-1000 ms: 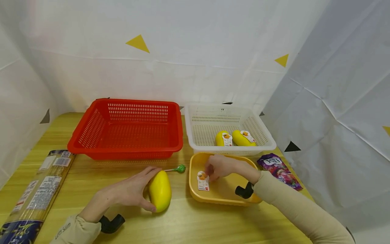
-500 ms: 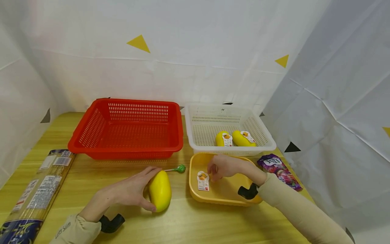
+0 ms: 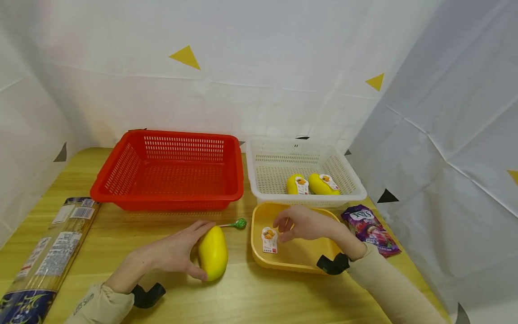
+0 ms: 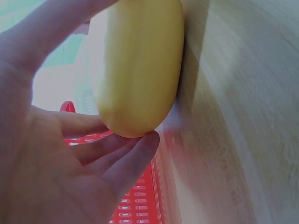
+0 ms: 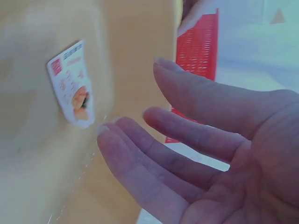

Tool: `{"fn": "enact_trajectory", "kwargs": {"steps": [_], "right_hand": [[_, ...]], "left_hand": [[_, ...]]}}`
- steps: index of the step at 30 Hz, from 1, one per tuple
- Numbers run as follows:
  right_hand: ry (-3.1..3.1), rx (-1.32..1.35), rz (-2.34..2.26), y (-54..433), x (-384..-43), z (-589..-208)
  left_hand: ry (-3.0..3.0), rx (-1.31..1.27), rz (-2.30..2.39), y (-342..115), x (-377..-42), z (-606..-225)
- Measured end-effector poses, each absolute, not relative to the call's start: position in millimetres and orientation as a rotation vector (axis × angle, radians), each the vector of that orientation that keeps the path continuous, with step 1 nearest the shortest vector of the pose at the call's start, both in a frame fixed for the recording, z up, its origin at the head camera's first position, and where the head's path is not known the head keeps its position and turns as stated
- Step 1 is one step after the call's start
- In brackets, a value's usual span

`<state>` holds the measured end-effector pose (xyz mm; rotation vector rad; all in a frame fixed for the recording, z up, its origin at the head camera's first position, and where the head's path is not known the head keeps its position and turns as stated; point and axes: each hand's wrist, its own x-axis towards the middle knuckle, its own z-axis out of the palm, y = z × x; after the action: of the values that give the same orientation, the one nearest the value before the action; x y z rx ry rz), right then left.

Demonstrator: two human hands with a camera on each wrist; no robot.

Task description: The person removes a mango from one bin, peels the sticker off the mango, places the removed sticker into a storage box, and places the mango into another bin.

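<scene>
A yellow mango (image 3: 213,253) lies on the table, and my left hand (image 3: 174,252) grips it by its two ends, thumb at the near end. In the left wrist view the fingertips touch the rounded end of the mango (image 4: 140,70). Over the yellow-orange tray (image 3: 259,258) is my right hand (image 3: 303,223), its fingers loosely bent and holding nothing. Beside those fingers a white label (image 3: 269,240) with a fruit picture lies flat in the tray. The right wrist view shows a gap between thumb and fingers, close to the label (image 5: 74,88).
Behind stand a red basket (image 3: 167,198) and a white basket (image 3: 307,198) with two labelled mangoes (image 3: 321,184). A green lollipop (image 3: 240,223) lies between mango and tray. At the left is a noodle pack (image 3: 56,252); a purple candy bag (image 3: 372,229) is at the right.
My right hand has drawn slightly right, away from the label, and its fingers have spread a little. The left hand and mango have stayed put.
</scene>
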<state>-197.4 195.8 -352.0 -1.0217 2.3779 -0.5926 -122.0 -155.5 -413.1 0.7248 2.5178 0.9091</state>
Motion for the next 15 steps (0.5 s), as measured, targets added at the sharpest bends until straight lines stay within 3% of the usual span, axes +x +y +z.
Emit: {"fn": "enact_trajectory", "kwargs": {"steps": [15], "right_hand": [[2.435,-0.922,-0.815,182.1,-174.4,-349.9]], "left_hand": [[2.512,0.701,0.897,-155.7,-122.0,-412.9]]}}
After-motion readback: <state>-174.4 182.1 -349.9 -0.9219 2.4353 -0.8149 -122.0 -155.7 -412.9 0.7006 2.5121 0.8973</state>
